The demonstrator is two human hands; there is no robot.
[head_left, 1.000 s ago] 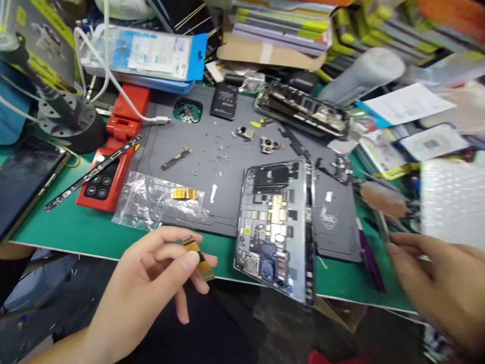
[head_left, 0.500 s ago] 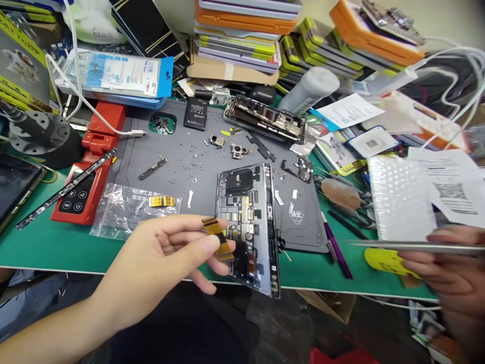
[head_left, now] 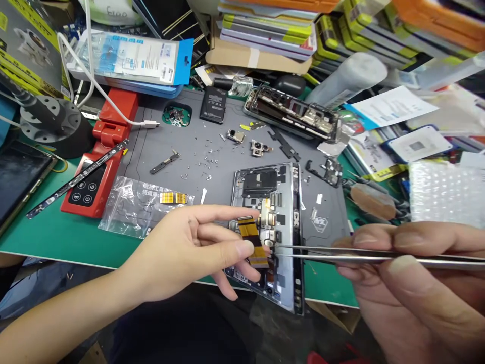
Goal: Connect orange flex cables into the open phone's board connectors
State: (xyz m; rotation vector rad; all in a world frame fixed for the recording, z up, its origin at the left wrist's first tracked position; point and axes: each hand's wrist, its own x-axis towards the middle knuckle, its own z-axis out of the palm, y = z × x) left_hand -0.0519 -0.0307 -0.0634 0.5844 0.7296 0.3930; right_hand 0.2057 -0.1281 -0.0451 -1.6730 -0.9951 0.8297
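My left hand (head_left: 189,247) pinches an orange-brown flex cable (head_left: 253,242) between thumb and fingers, held above an opened phone (head_left: 290,212). The phone's frame lies at a slant over the front edge of the grey mat, its inner parts exposed. My right hand (head_left: 413,283) is closed around metal tweezers (head_left: 341,254), which point left. Their two tips are slightly apart and reach close to the right side of the flex cable; whether they touch it I cannot tell. Another flex cable (head_left: 173,197) lies on a clear plastic bag (head_left: 125,210) left of my left hand.
Small screws, a camera module (head_left: 259,147) and a battery (head_left: 213,104) lie on the grey mat (head_left: 227,174). Behind them rests a second opened phone (head_left: 293,114). A red device (head_left: 91,192) stands at left, bubble wrap (head_left: 447,194) at right. Stacked boxes (head_left: 269,30) line the back.
My right hand has come in from the right, bringing the tweezers' tips up to the flex cable. The camera view has shifted; my left hand still holds the cable over the phone.
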